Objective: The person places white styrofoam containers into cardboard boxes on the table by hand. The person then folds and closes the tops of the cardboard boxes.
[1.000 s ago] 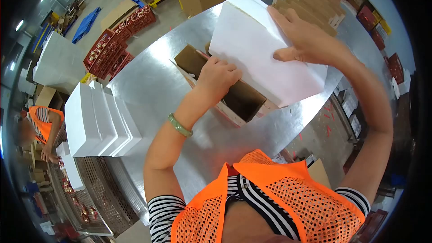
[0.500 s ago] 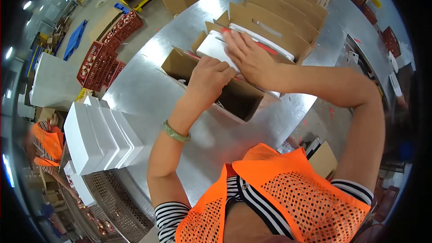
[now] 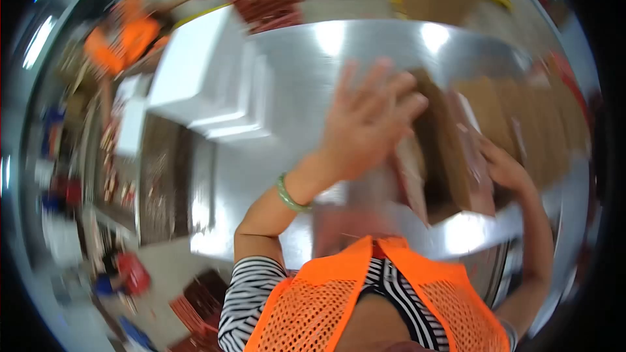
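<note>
Bright metal tabletop (image 3: 297, 58), cluttered workroom: an open carton (image 3: 453, 163) stands right of center, toward the near edge, a person's left hand (image 3: 368, 120) just left of it, fingers spread apart. Blur hides whether the right hand (image 3: 505, 164), at its right side, grips. Work looks partway along: a row of cartons (image 3: 535, 117) lines the right end, this one is unclosed, white boxes (image 3: 195, 72) stand by the left edge.

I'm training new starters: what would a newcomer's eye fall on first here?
Probably the bright orange mesh vest on the wearer, at the bottom of the view. Next comes the blurred left hand, fingers spread, mid-picture by an open cardboard box. The white boxes also stand out, at the left of the shiny metal table.
</note>
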The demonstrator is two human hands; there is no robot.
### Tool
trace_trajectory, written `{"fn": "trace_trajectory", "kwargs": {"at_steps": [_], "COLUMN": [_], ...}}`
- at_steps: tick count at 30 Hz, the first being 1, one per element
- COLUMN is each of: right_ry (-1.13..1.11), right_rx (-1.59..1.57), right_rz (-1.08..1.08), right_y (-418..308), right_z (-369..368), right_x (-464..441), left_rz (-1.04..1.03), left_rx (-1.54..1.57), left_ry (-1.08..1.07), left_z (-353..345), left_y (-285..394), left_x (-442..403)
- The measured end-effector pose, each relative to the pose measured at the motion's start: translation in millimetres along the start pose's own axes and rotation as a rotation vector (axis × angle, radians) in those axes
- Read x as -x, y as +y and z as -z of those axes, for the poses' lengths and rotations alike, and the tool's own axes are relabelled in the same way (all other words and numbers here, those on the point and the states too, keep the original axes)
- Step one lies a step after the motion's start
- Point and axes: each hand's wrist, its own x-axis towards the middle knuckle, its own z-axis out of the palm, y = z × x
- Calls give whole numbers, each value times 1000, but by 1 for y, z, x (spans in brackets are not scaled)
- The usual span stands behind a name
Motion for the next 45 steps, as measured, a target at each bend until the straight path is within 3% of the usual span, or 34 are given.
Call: {"fn": "trace_trajectory", "kwargs": {"at_steps": [1, 3, 4, 5, 7, 8, 9, 10, 11, 13, 16, 18, 21, 23, 24, 28, 31, 33, 35, 36, 37, 38, 40, 42, 45], "right_ry": [-215, -15, 312, 635, 476, 287, 99, 67, 6, -96, -62, -54, -66, -21, -145, -140, -152, -53, 144, 414, 675, 687, 916, 974, 1058], "right_rx": [185, 244, 243, 228, -207, -329, -393, -456, -479, -500, -1107, -1108, -1123, -1219, -1331, -1316, -1429, -1481, -1485, -1390, -1278, -1278, -1304, -1316, -1324], "right_rz": [-174, -552, -194, 154, 168, 239, 214, 149, 83, -56, -77, -104, -211, -83, 28, 106, 115, -7, 127, 83, 37, 26, -12, -33, -39], "right_y": [-4, -14, -41, -85, -191, -195, -212, -234, -249, -296, -322, -328, -322, -300, -271, -243, -207, -204, -145, -133, -126, -119, -110, -122, -119], "right_z": [27, 66, 65, 61, 47, 40, 25, -3, -31, -75, -154, -156, -139, -128, -130, -78, -43, -16, -4, 3, 8, 11, 20, 18, 25], "right_x": [-5, -39, -66, -93, -154, -201, -244, -287, -333, -388, -462, -474, -447, -427, -449, -351, -286, -222, -181, -155, -125, -100, -58, -25, 12], "left_rz": [79, 249, 500, 565, 933, 936, 1300, 1617, 1613, 1628, 1635, 1608, 1568, 1346, 1370, 1295, 1087, 1344, 1332, 1651, 1844, 2050, 2059, 2028, 1943], "left_rx": [-196, -604, -536, -624, -615, -609, -254, 136, 148, 482, 459, 362, 276, 380, 504, 502, 1042, 901, 334, 376, 559, 739, 860, 1062, 1129], "left_ry": [93, 193, 363, 408, 485, 497, 334, 145, 153, 17, 66, 98, 105, 159, 243, 193, 578, 576, 5, -69, -82, -94, -26, -1, -21], "left_z": [35, 121, 161, 199, 236, 247, 254, 259, 266, 277, 269, 265, 249, 228, 216, 174, 151, 119, 69, 42, 32, 26, 2, -6, -5], "left_y": [-35, -114, -145, -181, -275, -281, -287, -291, -295, -299, -293, -283, -245, -205, -160, -88, -54, -29, -20, 1, 26, 48, 50, 43, 27], "left_x": [18, 51, 62, 75, 125, 129, 130, 130, 132, 133, 140, 139, 136, 127, 102, 110, 123, 152, 269, 315, 315, 316, 309, 314, 295]}}
